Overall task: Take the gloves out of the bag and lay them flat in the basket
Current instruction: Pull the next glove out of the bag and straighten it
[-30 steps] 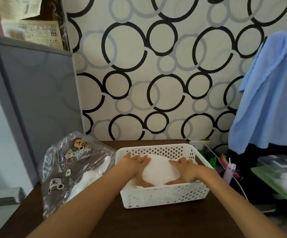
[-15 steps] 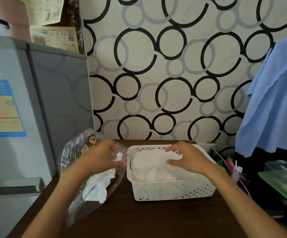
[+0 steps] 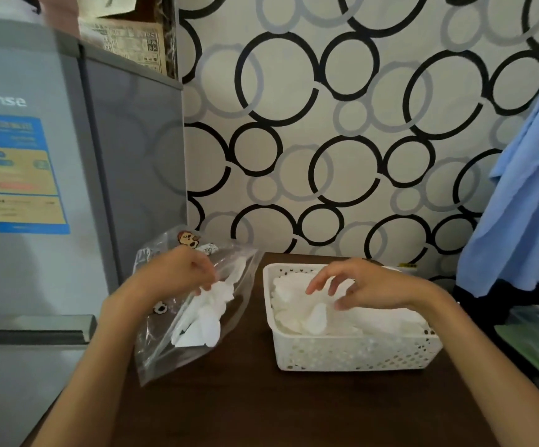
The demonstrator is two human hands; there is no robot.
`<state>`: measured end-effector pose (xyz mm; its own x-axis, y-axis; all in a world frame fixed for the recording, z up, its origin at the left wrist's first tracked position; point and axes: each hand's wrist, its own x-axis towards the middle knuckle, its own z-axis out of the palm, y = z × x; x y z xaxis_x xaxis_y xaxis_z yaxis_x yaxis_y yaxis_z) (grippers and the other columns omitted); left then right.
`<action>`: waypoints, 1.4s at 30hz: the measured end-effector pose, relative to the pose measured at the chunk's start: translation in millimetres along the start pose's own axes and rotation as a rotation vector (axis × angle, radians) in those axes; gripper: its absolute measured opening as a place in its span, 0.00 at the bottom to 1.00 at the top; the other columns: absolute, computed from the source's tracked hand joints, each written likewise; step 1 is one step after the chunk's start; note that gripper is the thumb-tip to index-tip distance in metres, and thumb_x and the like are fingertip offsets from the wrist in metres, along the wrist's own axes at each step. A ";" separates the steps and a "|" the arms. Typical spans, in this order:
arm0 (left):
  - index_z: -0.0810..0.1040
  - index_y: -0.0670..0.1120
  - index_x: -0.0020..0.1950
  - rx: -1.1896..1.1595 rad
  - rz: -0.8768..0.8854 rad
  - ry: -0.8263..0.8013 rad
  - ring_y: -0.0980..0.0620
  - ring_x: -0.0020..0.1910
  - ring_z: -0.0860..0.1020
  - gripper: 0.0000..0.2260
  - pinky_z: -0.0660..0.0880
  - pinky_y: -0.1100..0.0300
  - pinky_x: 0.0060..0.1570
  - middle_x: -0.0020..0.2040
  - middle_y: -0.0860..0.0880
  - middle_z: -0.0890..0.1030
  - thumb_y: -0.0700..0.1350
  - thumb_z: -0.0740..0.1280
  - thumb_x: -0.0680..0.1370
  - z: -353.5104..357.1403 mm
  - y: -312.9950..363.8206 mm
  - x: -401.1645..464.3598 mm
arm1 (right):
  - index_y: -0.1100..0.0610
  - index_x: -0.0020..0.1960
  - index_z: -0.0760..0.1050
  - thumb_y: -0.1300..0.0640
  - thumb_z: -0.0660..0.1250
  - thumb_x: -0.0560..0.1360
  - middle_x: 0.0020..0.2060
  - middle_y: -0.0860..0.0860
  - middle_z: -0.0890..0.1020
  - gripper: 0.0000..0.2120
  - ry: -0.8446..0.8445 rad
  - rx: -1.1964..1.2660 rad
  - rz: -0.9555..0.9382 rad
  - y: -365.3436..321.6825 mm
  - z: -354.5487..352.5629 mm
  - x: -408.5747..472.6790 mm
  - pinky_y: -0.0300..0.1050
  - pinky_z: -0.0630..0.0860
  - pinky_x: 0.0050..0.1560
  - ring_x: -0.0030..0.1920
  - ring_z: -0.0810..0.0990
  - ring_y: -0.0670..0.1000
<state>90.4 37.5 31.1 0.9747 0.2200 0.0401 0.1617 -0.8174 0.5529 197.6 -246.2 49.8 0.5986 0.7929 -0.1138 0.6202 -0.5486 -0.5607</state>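
blue cloth (image 3: pixel 526 201): cut off right | fridge (image 3: pixel 36 188): cut off left

Dim, flat indoor light, no hard shadows; source not discernible. Soft overall, slightly hazy. Motion blur on left hand (image 3: pixel 177 275) and right hand (image 3: pixel 363 287), fingers smeared. Weak glare on clear bag (image 3: pixel 165 337) at 8 o'clock. Dark table (image 3: pixel 294 411) underexposed, little detail. Wide-angle bending at edges: fridge (image 3: pixel 52 188) at 9 o'clock leans, blue cloth (image 3: pixel 526 204) at 3 o'clock smeared.
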 end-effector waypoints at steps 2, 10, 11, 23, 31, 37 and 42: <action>0.78 0.52 0.44 -0.039 0.015 0.041 0.57 0.40 0.80 0.05 0.76 0.59 0.43 0.41 0.55 0.82 0.50 0.66 0.78 -3.1 -0.3 1.7 | 0.46 0.50 0.79 0.59 0.73 0.71 0.50 0.42 0.77 0.12 -0.066 -0.109 0.008 -7.9 7.4 3.6 0.37 0.74 0.48 0.49 0.77 0.43; 0.80 0.50 0.46 -0.138 0.069 0.083 0.58 0.39 0.81 0.06 0.78 0.58 0.46 0.41 0.55 0.83 0.51 0.68 0.76 1.1 -11.5 7.5 | 0.43 0.43 0.82 0.58 0.74 0.70 0.44 0.42 0.82 0.09 0.139 -0.023 0.005 -1.0 23.6 16.1 0.38 0.77 0.49 0.43 0.80 0.41; 0.80 0.50 0.46 -0.140 0.071 0.088 0.58 0.39 0.81 0.05 0.78 0.59 0.45 0.41 0.55 0.83 0.51 0.68 0.76 1.3 -14.1 7.8 | 0.42 0.44 0.82 0.59 0.74 0.70 0.46 0.41 0.81 0.12 0.094 -0.013 0.013 -1.1 19.5 14.1 0.38 0.77 0.49 0.45 0.79 0.43; 0.79 0.52 0.45 -0.155 0.153 0.063 0.59 0.40 0.80 0.05 0.73 0.66 0.39 0.41 0.54 0.82 0.52 0.67 0.76 2.4 -18.7 4.8 | 0.41 0.44 0.79 0.54 0.76 0.68 0.49 0.43 0.81 0.09 -0.019 -0.161 0.092 -4.5 18.4 24.1 0.42 0.77 0.53 0.46 0.80 0.45; 0.79 0.51 0.45 -0.178 0.140 0.073 0.63 0.33 0.80 0.05 0.74 0.65 0.39 0.40 0.56 0.82 0.52 0.68 0.75 4.6 -17.2 6.3 | 0.45 0.59 0.75 0.54 0.74 0.70 0.50 0.46 0.78 0.18 0.061 0.029 0.177 -8.7 27.2 20.5 0.35 0.74 0.37 0.42 0.81 0.45; 0.80 0.54 0.47 -0.101 0.101 0.147 0.56 0.51 0.79 0.07 0.75 0.52 0.58 0.51 0.56 0.82 0.55 0.68 0.75 8.1 -18.1 11.0 | 0.45 0.53 0.79 0.50 0.68 0.74 0.40 0.40 0.79 0.08 0.594 0.000 0.028 -61.4 58.3 32.2 0.34 0.70 0.40 0.38 0.76 0.40; 0.79 0.52 0.48 -0.126 0.116 0.210 0.57 0.47 0.78 0.07 0.76 0.55 0.53 0.45 0.56 0.80 0.53 0.65 0.78 0.5 -18.6 6.8 | 0.47 0.71 0.65 0.39 0.64 0.74 0.64 0.48 0.72 0.28 0.480 -0.353 0.038 -103.2 110.5 62.6 0.44 0.70 0.58 0.61 0.71 0.48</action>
<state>94.1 53.9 20.7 0.9300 0.2448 0.2742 0.0171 -0.7739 0.6330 115.1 -110.7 9.9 0.7346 0.6079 0.3013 0.6760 -0.6940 -0.2478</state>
